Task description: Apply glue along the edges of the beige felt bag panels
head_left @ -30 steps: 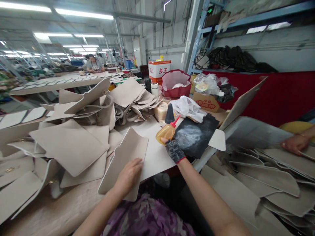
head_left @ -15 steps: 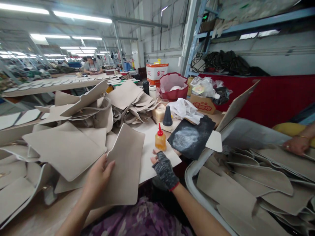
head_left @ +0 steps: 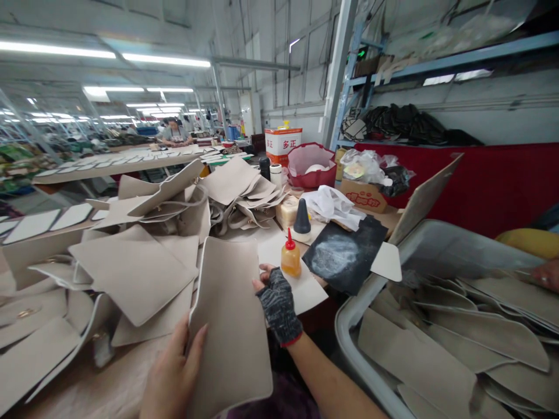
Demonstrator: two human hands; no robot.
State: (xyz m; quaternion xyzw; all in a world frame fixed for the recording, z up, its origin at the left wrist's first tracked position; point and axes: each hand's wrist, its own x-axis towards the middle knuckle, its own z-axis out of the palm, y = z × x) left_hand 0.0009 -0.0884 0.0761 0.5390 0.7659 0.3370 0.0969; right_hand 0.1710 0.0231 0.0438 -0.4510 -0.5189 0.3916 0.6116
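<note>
I hold a beige leather panel (head_left: 229, 314) upright in front of me with both hands. My left hand (head_left: 172, 372) grips its lower left edge, thumb on the front face. My right hand (head_left: 276, 302), in a dark fingerless glove, pinches the panel's right edge. A small amber glue bottle (head_left: 290, 256) with a red nozzle stands upright on the white sheet (head_left: 308, 288) just beyond my right hand. A black cone-shaped cap (head_left: 301, 217) stands behind the bottle.
Heaps of beige panels (head_left: 131, 273) cover the table on the left. A grey bin (head_left: 437, 250) of cut pieces stands at the right, with another person's hand (head_left: 545, 273) at its far edge. A black board (head_left: 343, 253), red basket (head_left: 311, 158) and white rag (head_left: 332, 198) lie beyond.
My right hand set the glue bottle down upright and moved to the panel's right edge. My left hand lifted the panel from the table toward me.
</note>
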